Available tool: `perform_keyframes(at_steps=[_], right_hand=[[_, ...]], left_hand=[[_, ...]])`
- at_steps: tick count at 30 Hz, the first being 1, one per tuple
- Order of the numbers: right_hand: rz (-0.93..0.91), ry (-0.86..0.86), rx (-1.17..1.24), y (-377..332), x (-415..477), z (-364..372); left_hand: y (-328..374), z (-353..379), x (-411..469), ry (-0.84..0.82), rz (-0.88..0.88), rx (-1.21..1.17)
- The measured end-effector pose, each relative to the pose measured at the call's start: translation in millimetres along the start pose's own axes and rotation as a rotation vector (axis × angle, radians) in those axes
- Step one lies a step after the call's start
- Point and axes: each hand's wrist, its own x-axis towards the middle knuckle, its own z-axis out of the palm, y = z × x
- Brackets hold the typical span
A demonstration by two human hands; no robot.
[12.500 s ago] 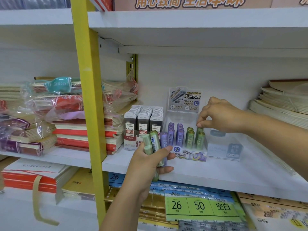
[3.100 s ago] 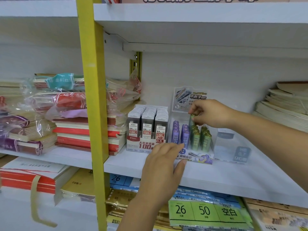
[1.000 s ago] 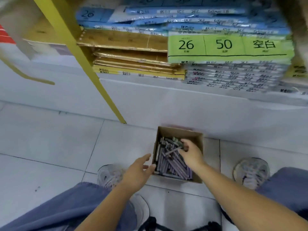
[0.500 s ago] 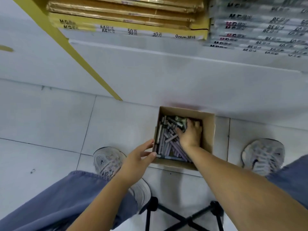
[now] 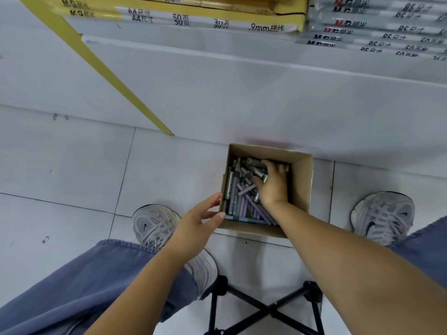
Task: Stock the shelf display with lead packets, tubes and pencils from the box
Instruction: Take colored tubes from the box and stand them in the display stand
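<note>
1. Nearest, at the bottom of the view, the black crossed legs of a folding stool (image 5: 266,308) stand on the pale tiled floor (image 5: 72,165), between legs in blue trousers (image 5: 84,286).
2. A grey left trainer (image 5: 154,228) and a grey right trainer (image 5: 384,216) rest on the tiles, one on either side of the box.
3. The left hand (image 5: 196,226) holds nothing. Its fingers and thumb are spread loosely around the near left corner of the box; I cannot tell whether they touch it.
4. The open cardboard box (image 5: 302,184) sits on the floor between the feet, its far side close to the foot of the shelf unit. Loose lilac and grey tubes (image 5: 242,201) lie jumbled inside, mostly along its left half.
5. The right hand (image 5: 273,187) reaches into the box. Thumb and fingers curl around a few grey-green tubes (image 5: 257,169) near the far edge.
6. Beyond the box rises the shelf unit's white base panel (image 5: 266,93). A yellow upright (image 5: 96,64) slants up to the left.
7. Farthest, stacked paper packs (image 5: 193,18) lie along the lowest shelf.
</note>
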Motion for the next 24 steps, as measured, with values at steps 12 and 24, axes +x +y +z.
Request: perform_keyframes(at_steps=[12, 24], right_hand=[[-0.019, -0.038, 0.045, 2.4, 0.8, 1.0], [-0.087, -0.044, 0.021, 0.2, 2.4, 0.5]], left_hand=[[0.3, 0.8, 0.1, -0.001, -0.011, -0.016], [0.0, 0.7, 0.8, 0.021, -0.035, -0.043]])
